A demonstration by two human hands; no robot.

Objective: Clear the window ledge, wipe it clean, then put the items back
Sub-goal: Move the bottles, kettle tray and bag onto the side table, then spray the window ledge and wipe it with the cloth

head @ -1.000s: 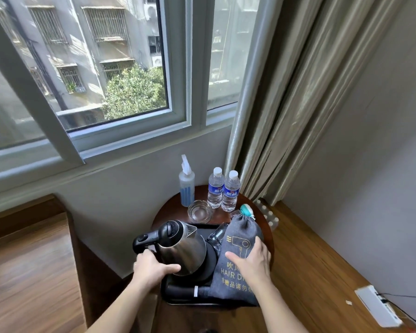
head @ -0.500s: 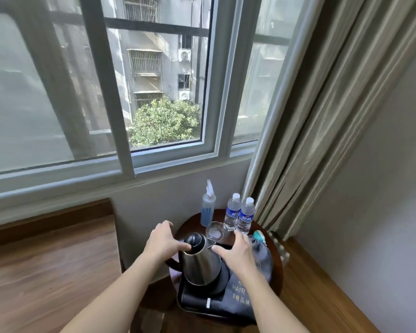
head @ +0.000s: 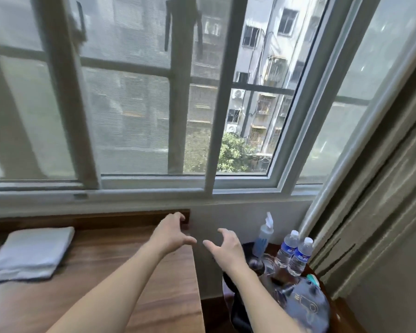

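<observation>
Two bare hands, raised, holding nothing.
Left hand [head: 172, 233] and right hand [head: 222, 248] hover apart with fingers loosely spread over the wooden ledge [head: 101, 272]; folded cloth [head: 31, 252] lies far left; spray bottle [head: 263, 237] and water bottles [head: 294, 254] stand just right.

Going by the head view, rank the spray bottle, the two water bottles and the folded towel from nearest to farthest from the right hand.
Measured from the right hand:
1. Spray bottle, just to its right by the wall.
2. Two water bottles, farther right on the round table, side by side; too close to rank between them.
3. Folded towel, far left on the wooden ledge, beyond the left hand.
</observation>
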